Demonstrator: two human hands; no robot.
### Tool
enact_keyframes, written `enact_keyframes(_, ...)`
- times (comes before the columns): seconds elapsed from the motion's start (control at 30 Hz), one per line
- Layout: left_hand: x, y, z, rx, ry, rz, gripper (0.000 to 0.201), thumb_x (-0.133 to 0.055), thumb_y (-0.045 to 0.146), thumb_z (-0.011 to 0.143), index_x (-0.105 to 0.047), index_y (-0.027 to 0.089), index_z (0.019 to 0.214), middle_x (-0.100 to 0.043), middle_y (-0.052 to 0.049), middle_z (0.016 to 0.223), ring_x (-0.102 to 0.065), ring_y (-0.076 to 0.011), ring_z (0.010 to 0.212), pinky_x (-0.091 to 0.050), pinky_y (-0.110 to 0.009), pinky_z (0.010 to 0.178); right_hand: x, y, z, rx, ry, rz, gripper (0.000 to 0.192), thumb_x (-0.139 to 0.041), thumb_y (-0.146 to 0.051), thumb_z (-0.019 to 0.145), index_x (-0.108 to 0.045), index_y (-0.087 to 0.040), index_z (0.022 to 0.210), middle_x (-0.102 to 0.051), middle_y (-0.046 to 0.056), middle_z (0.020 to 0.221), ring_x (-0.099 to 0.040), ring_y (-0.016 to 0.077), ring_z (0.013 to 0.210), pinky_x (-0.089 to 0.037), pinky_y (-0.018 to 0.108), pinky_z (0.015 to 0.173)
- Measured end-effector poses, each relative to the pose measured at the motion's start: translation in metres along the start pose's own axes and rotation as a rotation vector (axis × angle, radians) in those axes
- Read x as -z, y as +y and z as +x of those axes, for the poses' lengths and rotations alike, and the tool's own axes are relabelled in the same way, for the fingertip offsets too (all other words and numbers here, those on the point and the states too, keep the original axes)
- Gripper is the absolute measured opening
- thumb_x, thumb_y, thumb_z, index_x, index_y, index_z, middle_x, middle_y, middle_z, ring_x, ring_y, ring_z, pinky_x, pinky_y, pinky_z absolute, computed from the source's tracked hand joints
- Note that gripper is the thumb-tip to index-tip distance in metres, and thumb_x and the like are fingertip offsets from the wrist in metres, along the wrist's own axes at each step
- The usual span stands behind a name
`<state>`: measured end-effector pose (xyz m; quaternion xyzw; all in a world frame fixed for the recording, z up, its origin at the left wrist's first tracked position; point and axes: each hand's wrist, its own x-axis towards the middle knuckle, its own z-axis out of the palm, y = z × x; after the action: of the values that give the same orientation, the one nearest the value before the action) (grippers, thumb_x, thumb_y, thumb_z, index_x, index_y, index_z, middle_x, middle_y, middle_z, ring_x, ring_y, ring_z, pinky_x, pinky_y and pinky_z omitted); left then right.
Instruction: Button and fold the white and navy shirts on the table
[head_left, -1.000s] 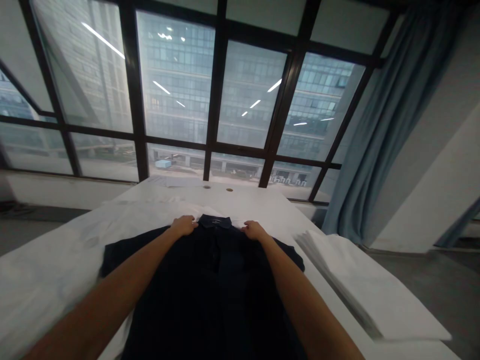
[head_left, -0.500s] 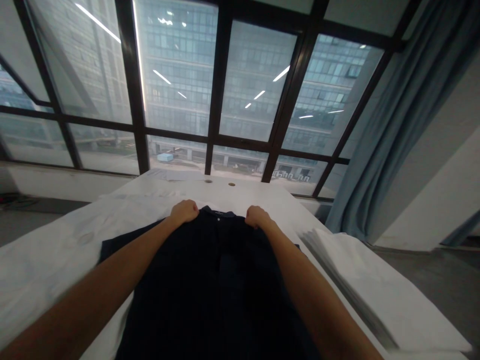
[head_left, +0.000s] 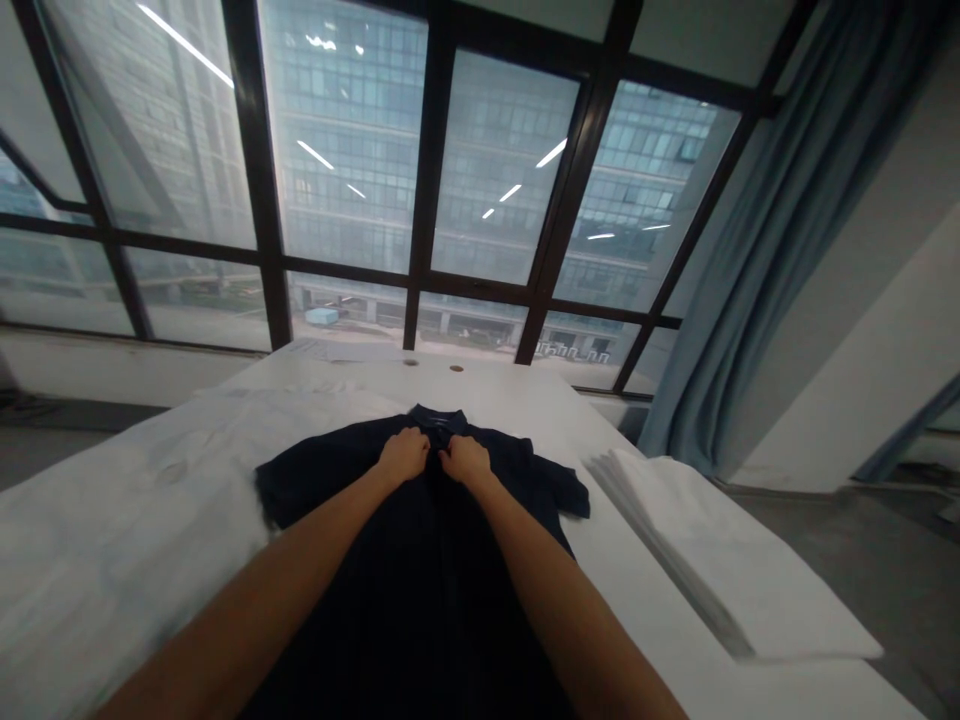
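head view: both hands (head_left: 435, 458) on shirt (head_left: 420, 560)

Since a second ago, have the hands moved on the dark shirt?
Yes. The left hand and right hand came together below the collar of the dark shirt, from its sides.

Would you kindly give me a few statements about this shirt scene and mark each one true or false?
1. Both hands, left hand and right hand, rest side by side just below the collar of the dark polo shirt. True.
2. The shirt hangs from a hanger. False: it lies flat on the white table.
3. A stack of white sheets lies right of the shirt. True.
4. The blue curtain covers the whole window. False: it is drawn to the right.
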<state>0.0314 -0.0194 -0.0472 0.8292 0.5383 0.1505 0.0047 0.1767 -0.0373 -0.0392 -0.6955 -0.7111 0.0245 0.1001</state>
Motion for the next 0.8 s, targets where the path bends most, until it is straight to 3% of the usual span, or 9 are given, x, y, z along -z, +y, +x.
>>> enact_keyframes(0.1, -0.002, 0.008, 0.012, 0.023, 0.005, -0.01, 0.026, -0.046, 0.024, 0.088, -0.071, 0.019, 0.091, -0.065, -0.013, 0.106, -0.061, -0.0262, 0.101, -0.049, -0.036, 0.084, -0.005, -0.001, 0.009, -0.036, 0.012, 0.037, 0.035, -0.057, -0.037, 0.083, -0.063, -0.013, 0.107, -0.067, 0.018, 0.107, -0.065, 0.0287, 0.097, -0.05, 0.036, 0.079)
enact_keyframes(0.3, -0.012, 0.014, 0.031, 0.15, -0.057, -0.089, 0.019, -0.056, 0.027, 0.081, -0.072, 0.017, 0.085, -0.07, -0.015, 0.096, -0.066, -0.0268, 0.089, -0.05, -0.035, 0.078, -0.014, 0.012, 0.02, -0.066, 0.077, 0.251, 0.022, -0.055, -0.029, 0.08, -0.069, -0.016, 0.091, -0.071, 0.014, 0.097, -0.066, 0.0252, 0.093, -0.049, 0.032, 0.077)
enact_keyframes(0.6, -0.041, 0.002, 0.036, 0.198, -0.049, -0.325, 0.022, -0.054, 0.026, 0.079, -0.07, 0.016, 0.069, -0.071, -0.011, 0.078, -0.066, -0.0223, 0.076, -0.047, -0.028, 0.07, -0.054, 0.027, 0.024, 0.035, 0.258, 0.691, 0.018, -0.053, -0.02, 0.076, -0.068, -0.017, 0.086, -0.071, 0.004, 0.082, -0.064, 0.0164, 0.076, -0.05, 0.026, 0.073)
enact_keyframes(0.8, -0.06, -0.012, 0.022, 0.116, 0.083, -0.538, 0.029, -0.044, 0.03, 0.088, -0.069, 0.015, 0.091, -0.071, -0.007, 0.091, -0.065, -0.0174, 0.083, -0.048, -0.024, 0.072, -0.068, 0.03, 0.014, 0.177, 0.281, 0.957, 0.021, -0.051, -0.032, 0.08, -0.064, -0.018, 0.087, -0.064, 0.0, 0.073, -0.057, 0.0128, 0.059, -0.049, 0.023, 0.053)
